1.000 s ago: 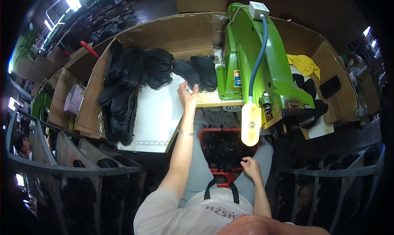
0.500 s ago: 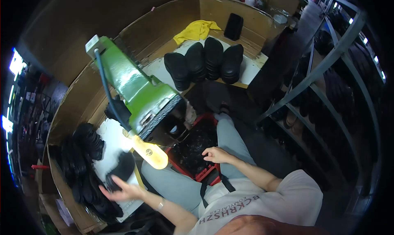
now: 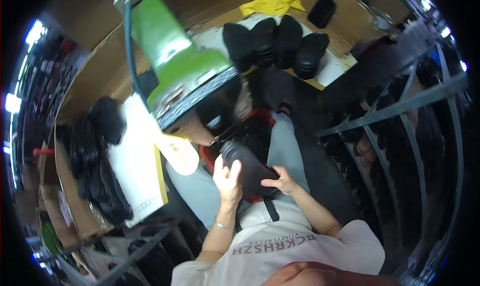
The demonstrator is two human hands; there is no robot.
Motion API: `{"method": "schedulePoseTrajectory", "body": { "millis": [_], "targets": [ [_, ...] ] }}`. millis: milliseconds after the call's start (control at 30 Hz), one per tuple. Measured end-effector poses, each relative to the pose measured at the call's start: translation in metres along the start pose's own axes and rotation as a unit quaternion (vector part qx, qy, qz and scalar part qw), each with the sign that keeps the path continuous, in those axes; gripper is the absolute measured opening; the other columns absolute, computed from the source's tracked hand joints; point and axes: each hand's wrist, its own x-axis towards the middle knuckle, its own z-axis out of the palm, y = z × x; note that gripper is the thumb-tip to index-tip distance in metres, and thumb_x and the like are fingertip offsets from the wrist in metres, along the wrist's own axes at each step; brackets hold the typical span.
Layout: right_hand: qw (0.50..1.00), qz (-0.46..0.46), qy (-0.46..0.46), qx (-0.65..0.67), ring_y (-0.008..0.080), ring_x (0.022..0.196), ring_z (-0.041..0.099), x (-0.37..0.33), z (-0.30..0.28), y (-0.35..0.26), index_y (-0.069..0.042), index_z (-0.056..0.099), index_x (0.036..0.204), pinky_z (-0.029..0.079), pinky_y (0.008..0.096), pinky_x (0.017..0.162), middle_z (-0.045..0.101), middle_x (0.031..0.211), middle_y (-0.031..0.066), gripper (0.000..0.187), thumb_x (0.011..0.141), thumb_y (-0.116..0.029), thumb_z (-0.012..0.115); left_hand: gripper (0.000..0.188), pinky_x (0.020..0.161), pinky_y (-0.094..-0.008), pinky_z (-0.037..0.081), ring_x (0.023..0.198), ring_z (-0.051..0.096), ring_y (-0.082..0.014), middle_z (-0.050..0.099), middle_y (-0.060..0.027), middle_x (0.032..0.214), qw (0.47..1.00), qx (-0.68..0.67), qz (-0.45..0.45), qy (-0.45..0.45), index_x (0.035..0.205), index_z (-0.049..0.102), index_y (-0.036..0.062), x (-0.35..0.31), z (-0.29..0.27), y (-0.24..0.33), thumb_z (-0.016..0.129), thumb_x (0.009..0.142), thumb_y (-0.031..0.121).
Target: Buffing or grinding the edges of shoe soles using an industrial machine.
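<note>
A black shoe sole is held in front of my lap between both hands, tilted, one end up near the green machine. My left hand is closed on its left edge, with the thumb on the near face. My right hand pinches its lower right end with the thumb on top. Behind the sole, a red basket of black pieces stands between my legs, partly hidden. A glowing lamp hangs from the machine, just left of my left hand.
Stacks of black soles stand on the white table beyond the machine. More black soles pile up at the left beside a white board. A yellow cloth and dark phone-like slab lie farther back. Metal racks rise at the right.
My left hand has come from the left-hand board to my lap with the sole. My right hand has moved slightly right and taken hold of its other end. The view has shifted.
</note>
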Motion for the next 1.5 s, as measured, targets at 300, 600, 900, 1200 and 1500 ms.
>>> {"method": "schedulePoseTrajectory", "body": {
  "millis": [300,600,900,1200,1500],
  "targets": [
    [0.997,-0.042,-0.029,0.059,0.0156,0.096,0.057,-0.002,0.029,0.005,0.003,0.052,0.116,0.046,0.0276,0.086,0.06,0.106,0.0082,0.046,0.075,-0.003,0.071,0.019,0.065,-0.0222,0.046,0.072,0.056,-0.0069,0.065,-0.0031,0.083,0.968,0.232,-0.021,-0.088,0.097,0.063,-0.0024,0.03,0.02,0.024,0.064,0.086,0.013],
    [0.992,-0.055,0.019,0.11,0.0194,0.102,0.057,-0.023,0.019,-0.009,0.004,0.05,0.119,0.046,0.0317,0.089,0.058,0.113,0.0119,0.05,0.071,0.004,0.066,0.016,0.065,-0.0179,0.046,0.072,0.057,-0.0053,0.064,-0.0034,0.085,0.988,0.138,0.041,-0.05,0.099,0.061,-0.0044,0.022,0.016,0.023,0.063,0.084,0.002],
    [0.947,-0.25,0.183,0.084,0.0176,0.093,0.058,0.003,-0.027,-0.106,0.003,0.047,0.113,0.046,0.0291,0.086,0.058,0.102,0.01,0.039,0.076,0.003,0.059,0.016,0.067,-0.0188,0.046,0.075,0.056,-0.006,0.061,-0.0022,0.085,0.973,0.221,0.049,-0.045,0.098,0.059,-0.0029,0.027,0.003,0.009,0.064,0.083,0.001],
    [0.945,-0.299,0.1,0.087,0.0139,0.085,0.057,0.069,0.003,-0.148,-0.004,0.047,0.109,0.047,0.0266,0.078,0.057,0.098,0.0071,0.031,0.079,0.001,0.058,0.027,0.074,-0.0229,0.047,0.08,0.058,-0.0099,0.063,-0.0044,0.09,0.988,0.1,0.11,-0.034,0.102,0.06,-0.0031,0.028,-0.004,0.058,0.069,0.077,0.001],
    [0.956,-0.287,0.042,0.045,0.0123,0.098,0.053,0.074,0.064,-0.11,0.0,0.048,0.119,0.042,0.0269,0.088,0.056,0.108,0.0056,0.046,0.075,0.0,0.06,0.02,0.068,-0.0222,0.046,0.073,0.057,-0.0101,0.064,-0.0068,0.085,0.997,0.054,0.043,0.016,0.095,0.06,-0.0064,0.002,-0.081,0.071,0.065,0.076,-0.002]
  ]
}}
